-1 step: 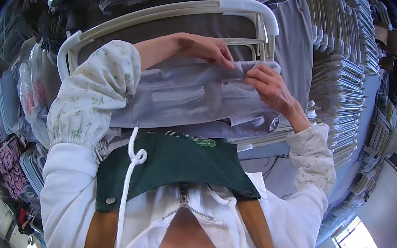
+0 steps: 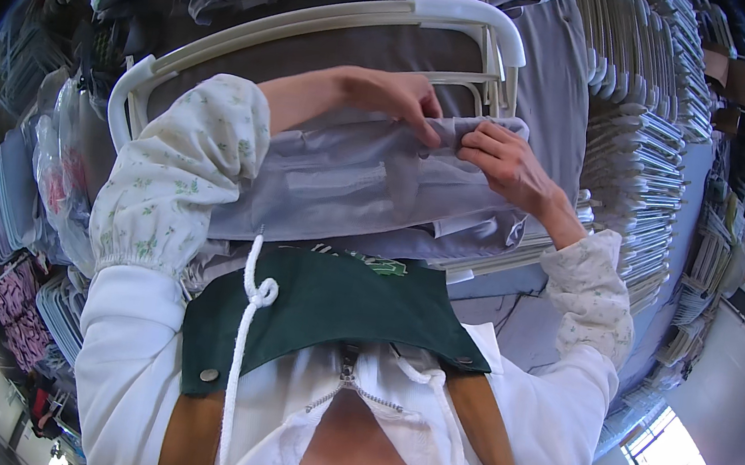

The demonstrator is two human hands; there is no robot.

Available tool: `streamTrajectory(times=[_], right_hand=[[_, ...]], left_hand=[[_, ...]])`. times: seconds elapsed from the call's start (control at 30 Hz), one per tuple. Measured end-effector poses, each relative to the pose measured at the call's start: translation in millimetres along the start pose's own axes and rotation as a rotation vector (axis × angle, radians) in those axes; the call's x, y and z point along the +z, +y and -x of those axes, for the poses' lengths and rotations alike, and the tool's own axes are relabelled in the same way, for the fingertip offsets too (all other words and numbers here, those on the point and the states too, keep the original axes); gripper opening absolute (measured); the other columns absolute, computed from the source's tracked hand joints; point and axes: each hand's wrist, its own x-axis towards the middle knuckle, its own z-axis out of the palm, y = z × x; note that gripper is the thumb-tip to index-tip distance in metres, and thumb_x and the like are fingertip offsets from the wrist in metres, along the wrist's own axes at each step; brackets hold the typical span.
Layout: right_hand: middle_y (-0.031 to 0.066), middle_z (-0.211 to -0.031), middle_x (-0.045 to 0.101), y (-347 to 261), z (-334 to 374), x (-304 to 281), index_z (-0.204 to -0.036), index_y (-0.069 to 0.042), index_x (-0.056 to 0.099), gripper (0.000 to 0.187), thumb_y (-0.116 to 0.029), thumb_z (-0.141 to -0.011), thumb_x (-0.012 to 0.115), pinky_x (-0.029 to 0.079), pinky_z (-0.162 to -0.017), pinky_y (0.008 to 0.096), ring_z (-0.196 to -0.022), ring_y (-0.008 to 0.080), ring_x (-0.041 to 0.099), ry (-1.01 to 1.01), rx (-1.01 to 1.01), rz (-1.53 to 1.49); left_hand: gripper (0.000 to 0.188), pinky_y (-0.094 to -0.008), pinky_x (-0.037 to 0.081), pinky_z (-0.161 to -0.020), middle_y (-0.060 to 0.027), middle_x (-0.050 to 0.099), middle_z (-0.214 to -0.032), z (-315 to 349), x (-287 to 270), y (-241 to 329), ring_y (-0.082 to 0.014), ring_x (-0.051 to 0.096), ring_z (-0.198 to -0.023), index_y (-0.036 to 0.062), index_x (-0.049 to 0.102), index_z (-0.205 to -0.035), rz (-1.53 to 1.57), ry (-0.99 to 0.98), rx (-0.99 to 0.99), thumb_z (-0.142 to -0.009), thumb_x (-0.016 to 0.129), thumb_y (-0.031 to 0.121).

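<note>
A grey fabric piece (image 2: 341, 182) lies folded across a cream plastic frame (image 2: 460, 11) in front of me. My left hand (image 2: 398, 96) reaches over from the left and pinches the fabric's upper right corner. My right hand (image 2: 507, 161) grips the same corner from the right, its fingers touching those of my left hand. Both forearms wear white sleeves with a small flower print. A green apron bib (image 2: 326, 310) and a white cord (image 2: 242, 328) hang below my chin.
Tall stacks of white hangers (image 2: 637, 126) fill the right side. Bagged garments in clear plastic (image 2: 64, 167) and folded cloth piles (image 2: 15, 189) crowd the left. More grey cloth (image 2: 554, 78) lies under the frame. Bright windows (image 2: 669, 464) show at lower right.
</note>
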Motion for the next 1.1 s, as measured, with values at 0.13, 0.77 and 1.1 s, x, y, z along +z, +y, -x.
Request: streamTrajectory(times=[0.13, 0.77, 1.1], right_hand=[[0.0121, -0.095, 0.064, -6.9, -31.9, -3.9, -0.094, -0.001, 0.065, 0.023, -0.005, -0.073, 0.072, 0.048, -0.082, 0.0408, -0.092, 0.0336, 0.06, 0.07, 0.235, -0.127], [0.0096, -0.093, 0.067, -133.9, -326.5, 180.0, -0.109, 0.006, 0.067, 0.044, -0.027, -0.08, 0.073, 0.044, -0.08, 0.0293, -0.084, 0.0188, 0.059, -0.547, 0.453, -0.85], [0.0066, -0.088, 0.068, -139.5, -320.1, 186.2, -0.104, 0.003, 0.069, 0.024, -0.008, -0.083, 0.071, 0.048, -0.074, 0.0254, -0.078, 0.0123, 0.061, -0.176, 1.059, -0.936]], left_hand=[[0.049, -0.0312, 0.046, -0.077, -0.0047, 0.068, -0.092, -11.4, 12.5, 3.3, -0.0153, 0.06, -0.084, -0.0049, 0.066, -0.104, -0.455, 0.123, 0.083, -0.076, 0.08, 0.033], [0.06, -0.0294, 0.04, -0.104, -0.0081, 0.057, -0.121, 293.6, -16.5, -272.8, -0.0162, 0.054, -0.11, 0.0021, 0.046, -0.138, 0.525, -0.056, 0.079, -0.087, 0.073, 0.019], [0.049, -0.0278, 0.05, -0.061, -0.0078, 0.066, -0.072, 314.2, 1.2, -224.0, -0.014, 0.064, -0.07, -0.0019, 0.068, -0.093, -0.188, 0.327, 0.061, -0.081, 0.075, 0.045]])
